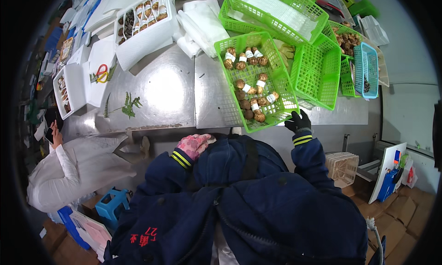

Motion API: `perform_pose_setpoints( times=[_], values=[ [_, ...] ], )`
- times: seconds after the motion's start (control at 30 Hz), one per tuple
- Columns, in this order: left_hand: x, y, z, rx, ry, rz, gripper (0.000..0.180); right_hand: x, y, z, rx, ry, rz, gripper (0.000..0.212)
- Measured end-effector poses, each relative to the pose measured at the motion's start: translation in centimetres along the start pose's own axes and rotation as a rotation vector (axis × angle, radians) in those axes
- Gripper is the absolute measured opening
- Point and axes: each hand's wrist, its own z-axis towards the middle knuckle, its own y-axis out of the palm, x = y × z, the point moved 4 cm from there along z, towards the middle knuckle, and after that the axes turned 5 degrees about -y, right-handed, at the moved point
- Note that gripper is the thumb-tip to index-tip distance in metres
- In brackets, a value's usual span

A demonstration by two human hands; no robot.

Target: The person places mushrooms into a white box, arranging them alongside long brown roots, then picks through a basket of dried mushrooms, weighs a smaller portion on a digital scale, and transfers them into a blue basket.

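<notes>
My right hand (299, 122), in a black glove, is at the near right corner of a green plastic basket (224, 91), its fingers at the rim. Inside the basket lie several mushrooms (261, 82) wrapped with white paper bands, and some rounder brown mushrooms (244, 104) along the left wall. The basket's near edge reaches to the front edge of the steel table. My left hand (195, 146), in a pink patterned glove, rests on my lap below that edge, fingers laid out and holding nothing that I can see.
Beside the basket stands another green basket (317, 72), with stacked green ones (299, 12) behind. A white foam box (159, 25) of banded mushrooms, red-and-yellow scissors (101, 74) and a fern sprig (130, 105) are on the table's left. A person in white (78, 168) sits at left.
</notes>
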Motion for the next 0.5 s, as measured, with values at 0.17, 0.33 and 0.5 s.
perform_pose_setpoints(
  times=[0.17,0.33,0.5],
  values=[
    [0.6,1.1,0.7,0.027,-0.019,-0.049,0.031,-8.4,2.8,-4.2,0.052,-0.746,-1.166,0.045],
    [1.0,2.2,1.6,0.088,-0.015,-0.088,0.029,-6.7,8.7,-1.1,-0.438,-1.102,-1.263,0.038],
    [1.1,2.6,1.4,0.069,-0.173,-0.081,0.029,-5.4,13.1,-1.2,-0.676,-1.014,-1.572,0.045]
  ],
)
